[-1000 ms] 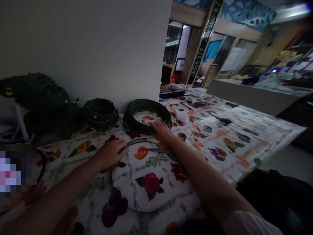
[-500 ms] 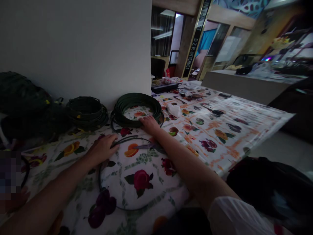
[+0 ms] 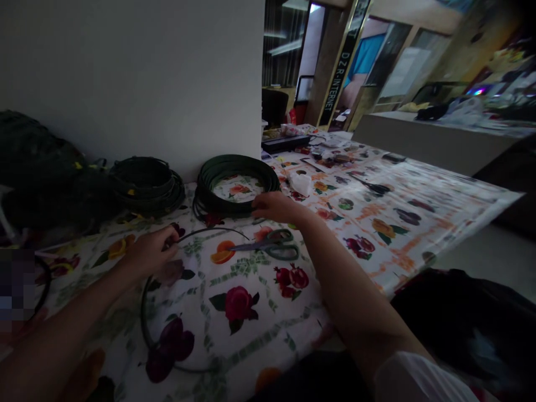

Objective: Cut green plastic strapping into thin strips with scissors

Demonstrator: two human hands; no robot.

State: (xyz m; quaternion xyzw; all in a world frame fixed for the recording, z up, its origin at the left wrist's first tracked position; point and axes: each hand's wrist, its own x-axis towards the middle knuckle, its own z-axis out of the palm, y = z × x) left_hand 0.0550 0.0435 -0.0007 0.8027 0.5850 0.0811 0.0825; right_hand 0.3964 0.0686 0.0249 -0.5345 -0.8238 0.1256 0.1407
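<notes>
Left hand (image 3: 154,248) moved leftward, fingertips pinching thin wire (image 3: 143,312); right hand (image 3: 277,206) half-curled at green coil (image 3: 228,209), grip unclear.

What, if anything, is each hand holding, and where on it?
Left hand: the thin dark strand, gripped partway along its upper curve. Right hand: at the near right rim of the wide green coil; can't tell whether it grips.
</notes>
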